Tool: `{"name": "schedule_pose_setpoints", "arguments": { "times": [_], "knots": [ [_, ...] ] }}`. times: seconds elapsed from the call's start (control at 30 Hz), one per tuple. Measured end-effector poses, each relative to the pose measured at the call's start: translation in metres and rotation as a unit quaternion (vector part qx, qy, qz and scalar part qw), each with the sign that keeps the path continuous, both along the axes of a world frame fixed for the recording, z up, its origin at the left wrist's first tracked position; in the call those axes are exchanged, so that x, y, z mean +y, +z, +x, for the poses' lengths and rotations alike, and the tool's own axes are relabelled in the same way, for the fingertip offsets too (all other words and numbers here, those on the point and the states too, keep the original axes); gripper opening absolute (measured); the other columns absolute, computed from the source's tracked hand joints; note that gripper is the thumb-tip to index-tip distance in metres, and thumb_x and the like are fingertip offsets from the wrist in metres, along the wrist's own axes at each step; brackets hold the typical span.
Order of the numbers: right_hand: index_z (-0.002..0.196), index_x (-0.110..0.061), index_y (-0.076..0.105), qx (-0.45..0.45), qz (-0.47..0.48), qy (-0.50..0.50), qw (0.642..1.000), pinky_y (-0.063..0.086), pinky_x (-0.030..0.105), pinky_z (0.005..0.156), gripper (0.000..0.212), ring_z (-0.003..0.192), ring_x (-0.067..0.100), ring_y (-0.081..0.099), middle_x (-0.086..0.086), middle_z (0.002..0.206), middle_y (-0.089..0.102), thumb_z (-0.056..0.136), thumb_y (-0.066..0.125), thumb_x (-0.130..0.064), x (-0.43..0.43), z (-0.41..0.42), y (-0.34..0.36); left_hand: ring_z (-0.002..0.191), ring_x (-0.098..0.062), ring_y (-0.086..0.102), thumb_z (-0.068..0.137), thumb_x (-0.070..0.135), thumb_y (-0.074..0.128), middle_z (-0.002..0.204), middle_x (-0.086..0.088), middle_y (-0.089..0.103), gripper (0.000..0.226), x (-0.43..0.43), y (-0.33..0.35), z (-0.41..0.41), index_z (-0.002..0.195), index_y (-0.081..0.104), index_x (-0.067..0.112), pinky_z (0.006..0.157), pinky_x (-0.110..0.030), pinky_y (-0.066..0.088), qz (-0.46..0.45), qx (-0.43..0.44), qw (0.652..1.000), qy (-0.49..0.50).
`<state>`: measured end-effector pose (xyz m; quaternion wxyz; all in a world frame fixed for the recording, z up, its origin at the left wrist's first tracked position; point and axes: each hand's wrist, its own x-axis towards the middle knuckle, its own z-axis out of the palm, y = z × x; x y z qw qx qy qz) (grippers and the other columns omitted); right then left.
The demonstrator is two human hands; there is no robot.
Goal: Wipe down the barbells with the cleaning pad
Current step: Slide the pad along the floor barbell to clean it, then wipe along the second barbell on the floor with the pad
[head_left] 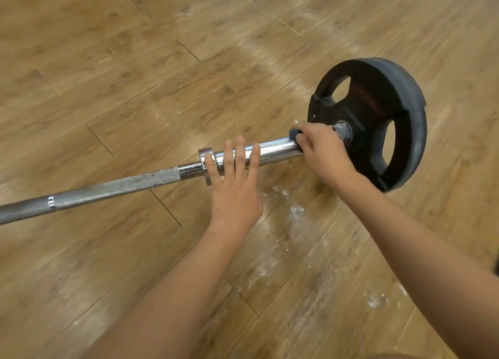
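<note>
Left fingers [229, 159]: straight, flat on chrome steel barbell sleeve [278, 148].
Right fingers [305, 142]: curled round dark cleaning pad [294, 132].
Floor: I see brown wood-plank floor [135, 61], white powdery smears [295, 213] nearby.

1. My left hand [235, 191] is bare, with long straight-sided fingers and a broad, smooth back
2. My right hand [321, 149] is bare as well; its knuckles stand up as a row of soft bumps
3. My left forearm [175, 280] is uncovered from the wrist to the bottom edge of view
4. My right forearm [421, 240] is likewise uncovered, widening from a narrow wrist toward the elbow
5. My nails are too blurred to describe
</note>
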<state>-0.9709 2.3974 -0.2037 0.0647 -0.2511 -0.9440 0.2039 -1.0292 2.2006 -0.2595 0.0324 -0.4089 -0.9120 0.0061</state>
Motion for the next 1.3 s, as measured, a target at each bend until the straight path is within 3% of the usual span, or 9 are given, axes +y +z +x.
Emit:
{"name": "schedule_pose_setpoints", "arguments": {
  "times": [0.2, 0.57, 0.67, 0.9, 1.0, 1.1, 1.2, 1.23, 1.3],
  "knots": [
    [0.126, -0.020, 0.066, -0.032, -0.015, -0.080, 0.996, 0.049, 0.045, 0.098, 0.029, 0.111, 0.026, 0.060, 0.006, 0.114, 0.068, 0.107, 0.044, -0.023, 0.024, 0.022, 0.014, 0.156, -0.043, -0.006, 0.097, 0.044, 0.049, 0.167, -0.023, -0.016, 0.098, -0.010, -0.011, 0.027, 0.160, -0.020, 0.011, 0.114, -0.073, -0.011, 0.005, 0.018, 1.000, -0.004],
    [0.118, -0.016, 0.068, 0.018, -0.007, -0.014, 1.000, 0.044, 0.037, 0.092, 0.023, 0.103, 0.019, 0.056, 0.002, 0.107, 0.068, 0.104, 0.049, -0.015, -0.010, 0.050, -0.002, 0.153, -0.048, -0.015, 0.097, 0.042, 0.048, 0.165, -0.027, -0.020, 0.094, -0.018, -0.010, 0.062, 0.162, -0.013, 0.011, 0.113, -0.076, -0.014, 0.029, -0.021, 0.999, 0.006],
    [0.120, -0.014, 0.066, 0.036, -0.001, 0.028, 0.999, 0.042, 0.037, 0.095, 0.023, 0.106, 0.019, 0.055, 0.003, 0.111, 0.068, 0.103, 0.050, -0.012, -0.018, 0.058, -0.008, 0.153, -0.048, -0.014, 0.096, 0.042, 0.050, 0.165, -0.027, -0.020, 0.097, -0.021, -0.009, 0.067, 0.162, -0.013, 0.011, 0.112, -0.076, -0.015, 0.028, -0.033, 0.999, 0.007],
    [0.127, -0.016, 0.066, 0.066, -0.039, -0.058, 0.995, 0.045, 0.037, 0.104, 0.028, 0.114, 0.014, 0.057, -0.002, 0.118, 0.067, 0.103, 0.053, -0.014, -0.036, 0.061, -0.006, 0.155, -0.044, -0.012, 0.091, 0.044, 0.059, 0.167, -0.024, -0.015, 0.105, -0.030, -0.009, 0.069, 0.163, -0.009, 0.011, 0.113, -0.072, -0.019, 0.025, -0.048, 0.998, -0.012],
    [0.133, -0.020, 0.065, 0.107, -0.116, -0.097, 0.983, 0.052, 0.021, 0.091, 0.032, 0.108, 0.003, 0.061, -0.006, 0.119, 0.066, 0.104, 0.054, -0.014, -0.039, 0.067, 0.011, 0.156, -0.042, -0.006, 0.090, 0.043, 0.063, 0.170, -0.021, -0.004, 0.101, -0.029, -0.004, 0.069, 0.164, 0.001, 0.014, 0.113, -0.070, -0.020, 0.054, -0.097, 0.994, -0.015],
    [0.129, -0.021, 0.066, 0.180, -0.210, -0.136, 0.951, 0.051, 0.009, 0.070, 0.029, 0.093, -0.004, 0.065, -0.001, 0.113, 0.067, 0.104, 0.055, -0.013, -0.051, 0.074, 0.029, 0.158, -0.034, -0.001, 0.099, 0.042, 0.051, 0.170, -0.014, 0.011, 0.075, -0.025, 0.010, 0.071, 0.161, 0.017, 0.017, 0.113, -0.065, -0.019, 0.148, -0.181, 0.972, 0.006],
    [0.127, -0.023, 0.070, 0.225, -0.342, -0.171, 0.896, 0.059, 0.029, 0.079, 0.028, 0.100, 0.016, 0.071, 0.006, 0.114, 0.073, 0.102, 0.058, -0.016, -0.060, 0.080, 0.035, 0.154, -0.023, 0.023, 0.107, 0.039, 0.040, 0.160, -0.002, 0.038, 0.055, -0.016, 0.032, 0.065, 0.158, 0.032, 0.020, 0.121, -0.069, -0.001, 0.293, -0.249, 0.923, -0.004],
    [0.127, -0.022, 0.070, 0.238, -0.386, -0.180, 0.873, 0.059, 0.039, 0.086, 0.028, 0.104, 0.024, 0.071, 0.008, 0.114, 0.074, 0.102, 0.059, -0.016, -0.063, 0.081, 0.036, 0.151, -0.019, 0.030, 0.108, 0.039, 0.042, 0.157, 0.001, 0.042, 0.054, -0.013, 0.041, 0.061, 0.159, 0.032, 0.022, 0.124, -0.064, 0.013, 0.338, -0.285, 0.897, -0.014],
    [0.130, -0.015, 0.067, 0.263, -0.466, -0.186, 0.824, 0.058, 0.044, 0.092, 0.030, 0.112, 0.030, 0.069, 0.012, 0.118, 0.073, 0.102, 0.057, -0.016, -0.069, 0.084, 0.039, 0.144, -0.010, 0.037, 0.107, 0.042, 0.046, 0.155, 0.006, 0.044, 0.059, -0.006, 0.054, 0.051, 0.161, 0.025, 0.031, 0.120, -0.037, 0.031, 0.379, -0.395, 0.837, -0.010]
  ]
}}
